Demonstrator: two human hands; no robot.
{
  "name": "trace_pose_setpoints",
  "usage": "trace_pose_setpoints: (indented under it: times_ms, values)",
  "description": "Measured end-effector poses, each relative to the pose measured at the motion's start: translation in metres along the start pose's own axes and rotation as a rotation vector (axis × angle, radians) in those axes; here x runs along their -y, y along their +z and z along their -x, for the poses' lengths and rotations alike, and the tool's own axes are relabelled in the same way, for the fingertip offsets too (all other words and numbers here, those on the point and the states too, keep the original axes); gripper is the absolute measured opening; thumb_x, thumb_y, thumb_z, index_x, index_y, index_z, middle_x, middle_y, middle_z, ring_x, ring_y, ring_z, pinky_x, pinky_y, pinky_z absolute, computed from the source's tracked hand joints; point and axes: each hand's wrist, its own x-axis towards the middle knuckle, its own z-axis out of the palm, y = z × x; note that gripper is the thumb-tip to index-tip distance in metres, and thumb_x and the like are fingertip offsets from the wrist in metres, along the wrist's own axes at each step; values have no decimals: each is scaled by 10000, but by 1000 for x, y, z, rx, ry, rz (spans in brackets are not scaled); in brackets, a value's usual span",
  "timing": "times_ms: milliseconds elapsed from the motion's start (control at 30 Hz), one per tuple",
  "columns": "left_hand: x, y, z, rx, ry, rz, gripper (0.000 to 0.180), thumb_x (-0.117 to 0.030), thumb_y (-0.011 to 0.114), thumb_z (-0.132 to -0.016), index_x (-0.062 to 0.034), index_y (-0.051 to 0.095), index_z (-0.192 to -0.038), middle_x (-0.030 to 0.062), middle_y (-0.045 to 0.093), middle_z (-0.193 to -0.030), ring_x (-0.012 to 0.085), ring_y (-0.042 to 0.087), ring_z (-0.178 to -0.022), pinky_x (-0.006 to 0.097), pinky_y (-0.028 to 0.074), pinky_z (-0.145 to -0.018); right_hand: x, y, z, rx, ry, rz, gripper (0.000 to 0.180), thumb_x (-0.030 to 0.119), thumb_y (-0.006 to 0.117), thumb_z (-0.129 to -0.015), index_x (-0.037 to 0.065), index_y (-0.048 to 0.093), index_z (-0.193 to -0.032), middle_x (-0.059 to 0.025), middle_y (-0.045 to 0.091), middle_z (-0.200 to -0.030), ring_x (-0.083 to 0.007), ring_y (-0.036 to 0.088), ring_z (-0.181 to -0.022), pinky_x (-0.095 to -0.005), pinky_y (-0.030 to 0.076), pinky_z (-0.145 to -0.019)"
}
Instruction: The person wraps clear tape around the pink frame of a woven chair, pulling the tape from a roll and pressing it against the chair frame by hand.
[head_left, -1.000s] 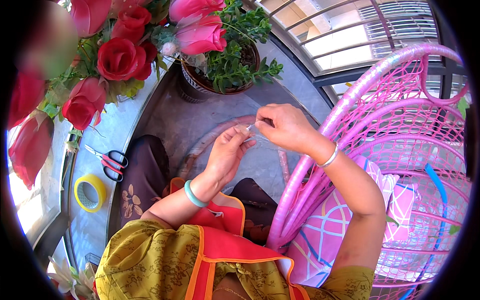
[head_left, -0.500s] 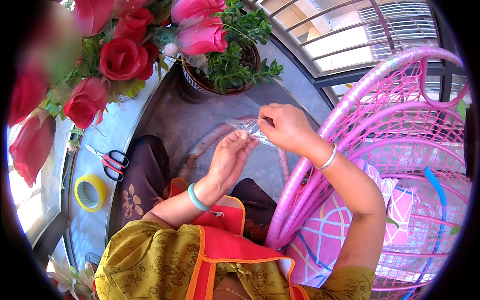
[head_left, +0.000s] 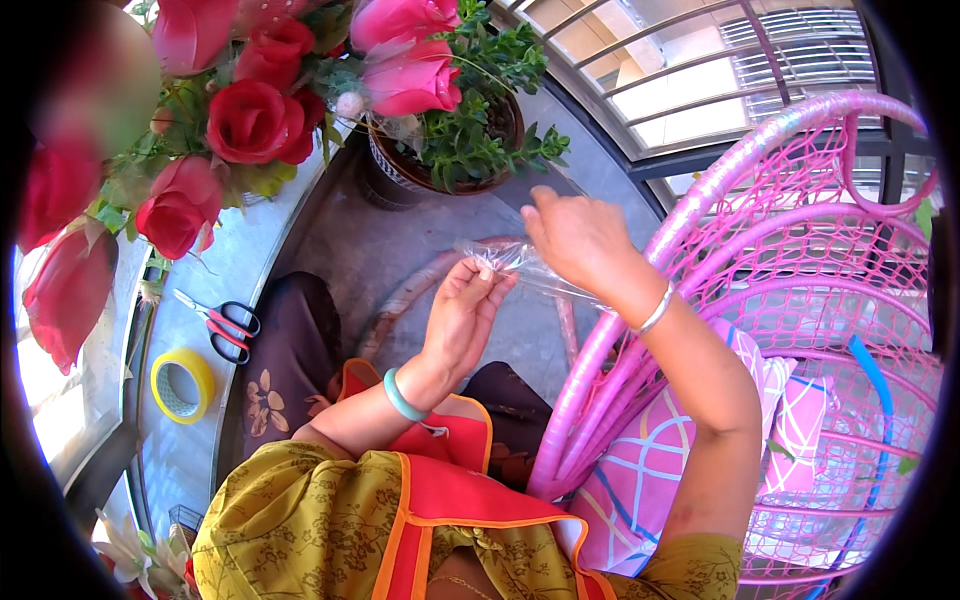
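Note:
My left hand [head_left: 463,315] pinches a gathered piece of clear plastic wrap [head_left: 510,256] between thumb and fingertips, above my lap. The loose end of the wrap stretches to the right, passing behind my right hand [head_left: 580,238]. That hand is raised just right of the pinch, its back toward me and its fingers curled in. What its fingertips hold, if anything, is hidden. On the grey ledge to my left lie red-and-black scissors [head_left: 226,324], blades slightly parted, and a roll of yellow tape [head_left: 183,386].
Red and pink artificial roses [head_left: 255,122] fill the upper left. A potted green plant [head_left: 470,140] stands beyond my hands. To my right is a pink netted hanging chair [head_left: 655,265] with a patterned cushion [head_left: 640,465]. Window bars [head_left: 690,95] run behind.
My right hand has moved slightly up and right, away from the left fingertips, and more of the clear plastic shows between the hands. The left hand keeps its pinch.

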Motion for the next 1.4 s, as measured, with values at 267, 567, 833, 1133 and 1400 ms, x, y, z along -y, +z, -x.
trace_pose_setpoints:
  times_ms: [267, 567, 833, 1133, 1400]
  values:
    - [-4, 0, 5, 24, 18, -3, 118, -61, 486, -895, -25, 525, -1000, 68, 592, -984, 159, 553, -942, 308, 413, -920, 16, -7, -15, 392, -85, -219, 291, 289, 492, -837, 46, 648, -803, -144, 647, -860, -319, 615, -850, -439, 471, -718]
    - [-8, 0, 12, 6, -21, -24, 136, -129, 481, -911, -9, 524, -957, 73, 588, -955, 166, 546, -926, 330, 405, -917, 24, 16, -10, 153, -74, -383, 205, 223, 562, -785, 22, 606, -786, -144, 597, -755, -335, 577, -715, -405, 432, -625]
    - [-7, -4, 31, -104, -236, 80, 138, -125, 472, -911, -2, 518, -951, 104, 554, -987, 198, 532, -958, 355, 411, -921, 24, 34, 6, 71, -98, -378, 186, 209, 538, -800, 31, 588, -777, -139, 585, -806, -346, 560, -745, -417, 423, -638]
    - [-15, -15, 31, -215, -141, -136, 190, -154, 489, -912, -7, 545, -1018, 80, 586, -977, 185, 571, -942, 346, 449, -883, 16, 39, 13, 119, -88, -439, 205, 221, 509, -795, 39, 603, -795, -149, 608, -852, -360, 572, -808, -466, 436, -677]
    - [-24, -11, 15, -78, -98, -271, 116, -111, 559, -879, -29, 590, -955, 39, 618, -907, 128, 589, -829, 280, 490, -758, 19, 34, 5, 126, -99, -454, 203, 213, 509, -787, 33, 603, -790, -167, 602, -816, -368, 573, -777, -469, 434, -654]
